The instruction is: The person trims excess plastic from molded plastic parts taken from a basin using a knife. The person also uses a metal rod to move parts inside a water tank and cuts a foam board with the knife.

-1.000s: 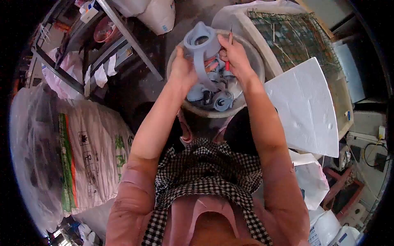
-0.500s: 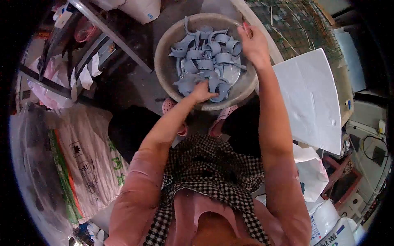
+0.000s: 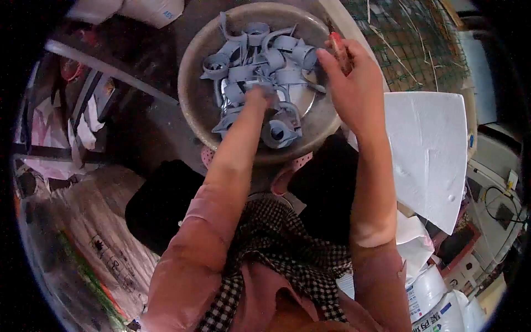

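A wide round basin holds a heap of grey plastic parts, ring-shaped with curved tails. My left hand reaches into the middle of the heap, against the parts. Its fingers are smeared by motion and partly lost among the grey pieces, so I cannot tell whether it grips one. Beside the basin's right rim, my right hand is closed around a slim tool with a red end. Most of that tool is hidden in the palm, and its kind does not show.
Right of my right arm stands a white board, with green wire mesh behind it. A metal frame crosses on the left. White sacks lie at lower right, a woven sack at lower left.
My left hand has moved from the near parts deeper into the heap. Some near parts have shifted. The view has moved, placing the basin further left; my right hand still holds the red-ended tool.
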### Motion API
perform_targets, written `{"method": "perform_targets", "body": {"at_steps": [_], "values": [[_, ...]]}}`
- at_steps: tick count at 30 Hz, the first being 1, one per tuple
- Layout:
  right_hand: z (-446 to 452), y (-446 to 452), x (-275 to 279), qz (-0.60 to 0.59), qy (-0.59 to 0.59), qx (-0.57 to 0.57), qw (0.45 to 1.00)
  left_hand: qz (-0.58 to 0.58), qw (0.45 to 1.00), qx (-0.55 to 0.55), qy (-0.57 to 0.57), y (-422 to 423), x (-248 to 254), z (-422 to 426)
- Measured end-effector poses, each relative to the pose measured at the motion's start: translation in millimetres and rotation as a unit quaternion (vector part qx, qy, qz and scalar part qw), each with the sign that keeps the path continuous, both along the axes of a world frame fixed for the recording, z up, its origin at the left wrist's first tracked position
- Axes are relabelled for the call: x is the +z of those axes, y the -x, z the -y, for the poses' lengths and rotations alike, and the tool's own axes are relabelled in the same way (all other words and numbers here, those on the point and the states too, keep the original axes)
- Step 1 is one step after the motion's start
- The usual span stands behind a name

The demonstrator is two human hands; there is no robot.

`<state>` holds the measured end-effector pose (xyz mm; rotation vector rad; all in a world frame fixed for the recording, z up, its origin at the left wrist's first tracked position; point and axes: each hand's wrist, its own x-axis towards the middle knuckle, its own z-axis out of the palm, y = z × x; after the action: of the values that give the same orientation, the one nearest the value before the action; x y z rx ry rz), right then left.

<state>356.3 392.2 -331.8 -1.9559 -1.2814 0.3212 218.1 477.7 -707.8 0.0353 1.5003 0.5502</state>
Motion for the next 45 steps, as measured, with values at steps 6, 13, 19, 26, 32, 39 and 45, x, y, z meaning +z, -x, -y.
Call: {"method": "perform_targets", "body": {"at_steps": [6, 13, 19, 26, 32, 39, 45], "values": [[2, -3, 1, -0.003, 0.025, -0.006, 1.000, 0.168, 0.977, 0.131, -0.016, 17, -16, 18], [6, -2, 10, -0.053, 0.011, -0.015, 0.998, 0.341, 0.917, 0.180, -0.099, 35, 48, 55], [7, -7, 8, -0.085, 0.010, -0.024, 0.996, 0.384, 0.893, 0.133, -0.192, 32, 151, 37], [3, 6, 10, -0.137, 0.079, 0.069, 0.985, 0.368, 0.903, -0.060, -0.215, 55, 327, 15], [3, 46, 21, -0.428, 0.056, 0.103, 0.896, 0.210, 0.917, -0.174, -0.290, 70, 397, 22], [8, 71, 32, -0.520, 0.110, 0.065, 0.844, 0.131, 0.902, -0.256, -0.320, 87, 398, 59], [-1, 74, 21, -0.526, 0.136, 0.027, 0.839, 0.206, 0.944, -0.127, -0.225, 87, 403, 63]]}}
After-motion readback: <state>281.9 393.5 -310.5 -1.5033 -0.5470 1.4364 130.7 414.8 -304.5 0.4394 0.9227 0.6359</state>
